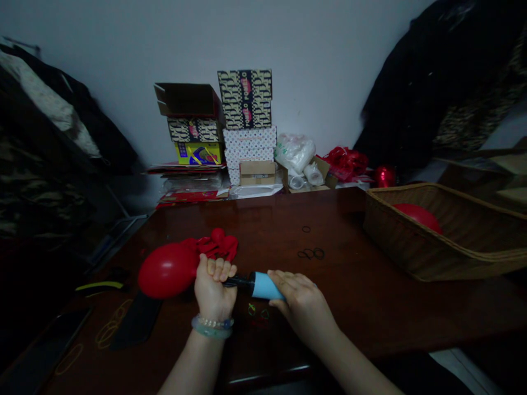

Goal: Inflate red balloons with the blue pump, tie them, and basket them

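Observation:
A partly inflated red balloon point(167, 271) lies to the left of my left hand point(216, 285). The fingers of that hand are closed round the balloon's neck, at the black nozzle end of a hand pump, and hide the join. My right hand point(298, 293) is wrapped round the pump's light blue barrel point(265, 286), a short way to the right. Just beyond my left hand sits a pile of uninflated red balloons point(220, 245). Small green bands point(252, 310) lie on the tabletop below the pump.
A wicker basket point(415, 262) with a red balloon point(420, 218) inside stands at the right of the dark wooden table point(349, 307). Black bands point(312, 253) lie mid-table. Yellow rubber bands point(109, 332) and a dark phone-like slab point(138, 321) are at left. Stacked boxes point(247, 109) stand behind.

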`<state>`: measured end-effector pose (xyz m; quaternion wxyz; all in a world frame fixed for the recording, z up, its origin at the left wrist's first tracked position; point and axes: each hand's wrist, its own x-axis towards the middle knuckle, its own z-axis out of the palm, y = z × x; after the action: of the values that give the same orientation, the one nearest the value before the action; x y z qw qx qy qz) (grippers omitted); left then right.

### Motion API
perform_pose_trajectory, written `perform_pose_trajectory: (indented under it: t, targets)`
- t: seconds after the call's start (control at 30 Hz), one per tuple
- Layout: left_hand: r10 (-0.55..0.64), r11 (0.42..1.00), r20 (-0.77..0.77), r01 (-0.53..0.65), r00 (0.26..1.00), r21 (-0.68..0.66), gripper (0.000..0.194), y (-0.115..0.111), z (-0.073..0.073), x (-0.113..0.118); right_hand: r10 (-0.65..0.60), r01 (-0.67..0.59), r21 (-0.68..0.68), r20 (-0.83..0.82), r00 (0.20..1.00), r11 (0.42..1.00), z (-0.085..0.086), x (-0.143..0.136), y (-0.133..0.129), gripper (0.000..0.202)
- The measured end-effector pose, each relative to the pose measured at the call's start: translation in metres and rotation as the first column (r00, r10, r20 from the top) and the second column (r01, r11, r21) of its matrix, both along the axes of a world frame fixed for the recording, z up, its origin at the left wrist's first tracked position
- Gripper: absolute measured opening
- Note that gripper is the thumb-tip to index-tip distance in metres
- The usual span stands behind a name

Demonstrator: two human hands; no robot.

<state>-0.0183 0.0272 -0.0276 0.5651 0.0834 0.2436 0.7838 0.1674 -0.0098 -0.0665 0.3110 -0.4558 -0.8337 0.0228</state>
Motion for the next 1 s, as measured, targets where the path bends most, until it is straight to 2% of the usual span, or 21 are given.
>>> perform_pose_trajectory:
  t: [0.33, 0.5, 0.8, 1.0]
  targets:
    - [-0.009, 1.0, -0.029, 0.008, 1.0, -0.019, 0.049, -0.001, 0.005, 0.001, 0.031, -0.031, -0.053, -0.002, 1.0, 0.998, 0.003, 0.0, 0.0, 0.06]
    - [-0.016, 1.0, -0.02, 0.016, 1.0, 0.01, 0.047, 0.003, 0.011, -0.017, 0.076, -0.076, -0.087, -0.005, 0.997, 0.993, 0.009, 0.003, 0.003, 0.059]
    - [0.037, 0.999, 0.036, -0.038, 0.999, 0.027, 0.047, 0.007, 0.018, -0.055, 0.088, -0.085, -0.143, 0.011, 0.996, 0.986, 0.018, 0.024, 0.011, 0.06]
    - [0.04, 0.998, 0.047, -0.042, 0.998, 0.042, 0.047, 0.008, 0.012, -0.046, 0.036, -0.031, -0.106, 0.041, 0.998, 0.994, 0.015, 0.029, 0.014, 0.057]
